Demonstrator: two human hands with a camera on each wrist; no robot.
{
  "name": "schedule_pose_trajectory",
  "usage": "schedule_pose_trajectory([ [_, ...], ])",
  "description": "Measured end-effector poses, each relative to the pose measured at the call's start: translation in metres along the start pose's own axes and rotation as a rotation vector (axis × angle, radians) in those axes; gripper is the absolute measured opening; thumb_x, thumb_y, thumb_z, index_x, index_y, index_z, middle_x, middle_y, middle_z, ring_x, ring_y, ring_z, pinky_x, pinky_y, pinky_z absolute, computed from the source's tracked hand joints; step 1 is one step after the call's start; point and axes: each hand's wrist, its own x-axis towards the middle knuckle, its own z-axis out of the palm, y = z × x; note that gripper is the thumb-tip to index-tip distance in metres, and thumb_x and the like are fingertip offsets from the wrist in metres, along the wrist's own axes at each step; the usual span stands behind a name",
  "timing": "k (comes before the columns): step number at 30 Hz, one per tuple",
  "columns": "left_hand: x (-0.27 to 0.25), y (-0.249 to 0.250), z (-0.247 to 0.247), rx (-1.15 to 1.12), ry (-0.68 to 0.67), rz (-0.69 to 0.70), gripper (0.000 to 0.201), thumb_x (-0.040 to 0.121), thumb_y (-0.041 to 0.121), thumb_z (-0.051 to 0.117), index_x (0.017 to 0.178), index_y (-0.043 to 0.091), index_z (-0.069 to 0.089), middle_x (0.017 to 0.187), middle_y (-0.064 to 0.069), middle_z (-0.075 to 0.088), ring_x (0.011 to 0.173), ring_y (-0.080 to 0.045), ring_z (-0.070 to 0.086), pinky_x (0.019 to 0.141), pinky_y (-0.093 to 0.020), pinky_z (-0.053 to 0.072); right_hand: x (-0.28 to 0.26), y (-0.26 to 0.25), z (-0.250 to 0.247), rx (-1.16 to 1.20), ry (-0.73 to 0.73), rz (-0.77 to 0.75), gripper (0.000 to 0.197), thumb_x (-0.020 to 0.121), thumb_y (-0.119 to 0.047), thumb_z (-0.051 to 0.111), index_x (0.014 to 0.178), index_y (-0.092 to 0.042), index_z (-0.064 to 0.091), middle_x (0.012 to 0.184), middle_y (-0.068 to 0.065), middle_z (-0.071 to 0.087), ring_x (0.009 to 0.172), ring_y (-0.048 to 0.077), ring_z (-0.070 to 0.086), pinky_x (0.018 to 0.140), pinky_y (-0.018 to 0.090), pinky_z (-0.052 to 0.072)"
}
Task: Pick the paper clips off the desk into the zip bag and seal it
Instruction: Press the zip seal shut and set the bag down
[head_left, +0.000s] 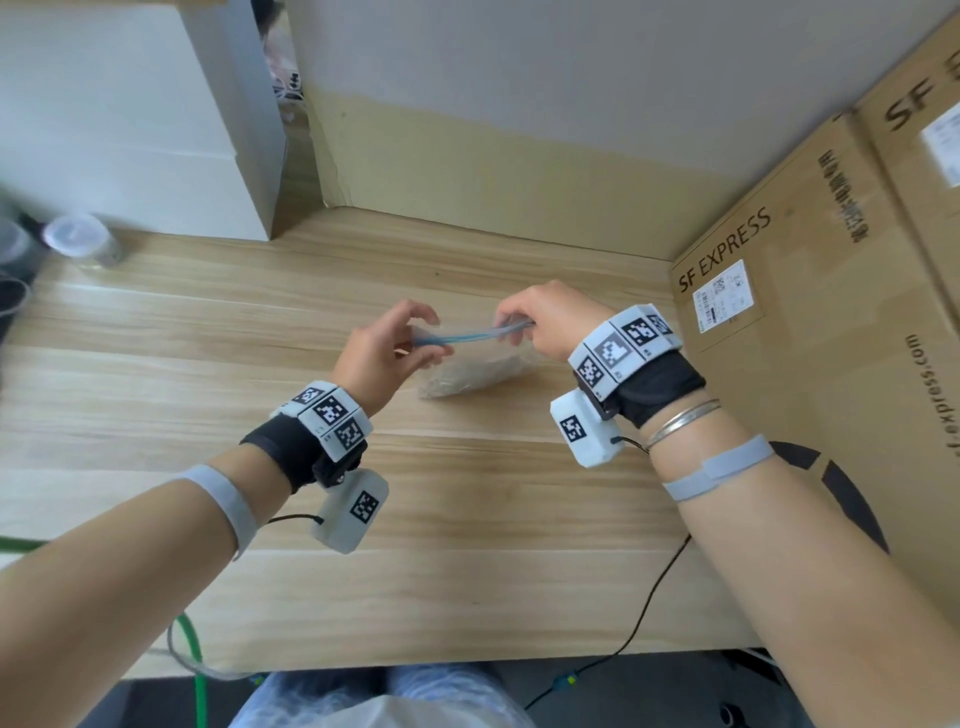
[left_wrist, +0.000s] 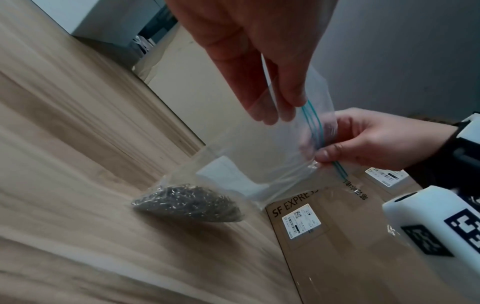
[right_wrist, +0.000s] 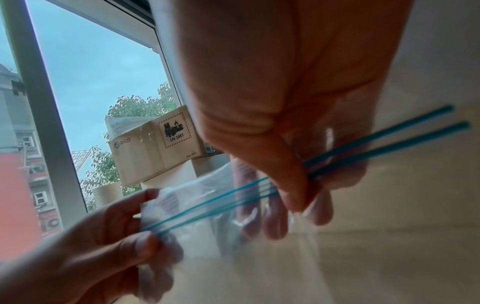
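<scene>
A clear zip bag (head_left: 478, 371) (left_wrist: 259, 164) with blue zip strips (head_left: 462, 335) (right_wrist: 221, 201) hangs between both hands above the wooden desk (head_left: 260, 338). A heap of metal paper clips (left_wrist: 187, 203) fills its bottom, which rests on the desk. My left hand (head_left: 400, 343) (right_wrist: 122, 234) pinches the left end of the zip strip. My right hand (head_left: 524, 322) (left_wrist: 337, 148) (right_wrist: 298, 185) pinches the strip nearer its right end, thumb in front, fingers behind the plastic. The strips run stretched and close together between the hands.
Brown SF Express cartons (head_left: 810, 338) stand along the desk's right side. A white box (head_left: 135, 119) and a small lidded jar (head_left: 83, 239) sit at the back left. A black cable (head_left: 649, 597) crosses the front right; green cable (head_left: 192, 654) hangs at the front edge.
</scene>
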Motion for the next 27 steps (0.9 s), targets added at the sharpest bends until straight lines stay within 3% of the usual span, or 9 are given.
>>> schedule_pose_trajectory([
  [3,0.005,0.0,0.004,0.011,-0.008,0.006,0.015,0.077,0.023,0.065,0.084,0.022,0.052,0.072,0.014,0.068,0.067,0.003,0.064,0.071,-0.023,0.054,0.0,0.004,0.001,-0.005,-0.035,0.046,0.044,0.081,0.007,0.039,0.106,-0.021,0.062,0.099,-0.002,0.067,0.092,0.02,0.058,0.074,0.025,0.042],
  [5,0.009,-0.003,0.005,0.048,-0.031,0.015,0.01,0.079,0.02,0.065,0.084,0.019,0.056,0.065,0.023,0.066,0.067,-0.001,0.065,0.07,-0.025,0.054,0.001,0.005,0.004,-0.03,-0.045,0.057,0.037,0.084,-0.002,0.047,0.111,-0.023,0.06,0.11,0.002,0.066,0.099,0.022,0.058,0.083,0.029,0.047],
  [7,0.011,-0.006,0.005,0.096,-0.05,0.048,0.008,0.08,0.018,0.064,0.084,0.017,0.057,0.067,0.029,0.065,0.069,-0.003,0.065,0.069,-0.024,0.054,0.002,0.004,0.008,-0.031,-0.039,0.045,0.028,0.086,-0.022,0.058,0.113,-0.026,0.059,0.116,0.001,0.064,0.103,0.021,0.058,0.09,0.032,0.047],
  [10,0.014,-0.007,0.007,0.146,-0.024,0.073,0.013,0.077,0.016,0.067,0.085,0.01,0.059,0.072,0.013,0.068,0.072,-0.003,0.063,0.067,-0.017,0.051,0.003,-0.004,0.015,0.039,0.025,0.015,0.036,0.083,-0.046,0.058,0.114,-0.028,0.061,0.116,-0.003,0.065,0.105,0.018,0.058,0.093,0.035,0.046],
  [12,0.016,-0.007,0.006,0.201,-0.007,0.096,0.02,0.074,0.016,0.07,0.087,0.006,0.06,0.077,0.003,0.067,0.069,-0.004,0.062,0.066,-0.014,0.048,0.005,-0.01,0.02,0.052,0.085,-0.012,0.034,0.085,-0.047,0.055,0.112,-0.028,0.063,0.113,-0.003,0.067,0.104,0.019,0.058,0.091,0.036,0.047],
  [15,0.019,-0.011,0.002,0.218,0.013,0.122,0.02,0.072,0.015,0.072,0.085,0.004,0.061,0.077,0.002,0.063,0.064,-0.008,0.06,0.066,-0.01,0.046,0.01,-0.014,0.023,0.049,0.148,-0.011,0.027,0.088,-0.043,0.052,0.107,-0.029,0.066,0.109,-0.002,0.069,0.102,0.021,0.059,0.089,0.036,0.048],
  [21,0.02,-0.019,-0.004,0.181,0.06,0.143,0.013,0.07,0.009,0.072,0.079,0.003,0.065,0.073,-0.001,0.061,0.071,-0.004,0.058,0.066,-0.012,0.048,0.013,-0.022,0.03,0.045,0.231,-0.008,0.028,0.086,-0.047,0.053,0.105,-0.032,0.066,0.101,-0.001,0.071,0.095,0.022,0.062,0.083,0.034,0.05],
  [27,0.023,-0.015,-0.004,0.184,0.043,0.194,0.016,0.068,0.012,0.073,0.079,0.002,0.066,0.074,-0.006,0.065,0.067,-0.01,0.059,0.064,-0.016,0.049,0.019,-0.03,0.035,0.006,0.272,-0.011,0.028,0.086,-0.046,0.054,0.104,-0.03,0.067,0.095,0.004,0.071,0.09,0.027,0.063,0.078,0.035,0.051],
])
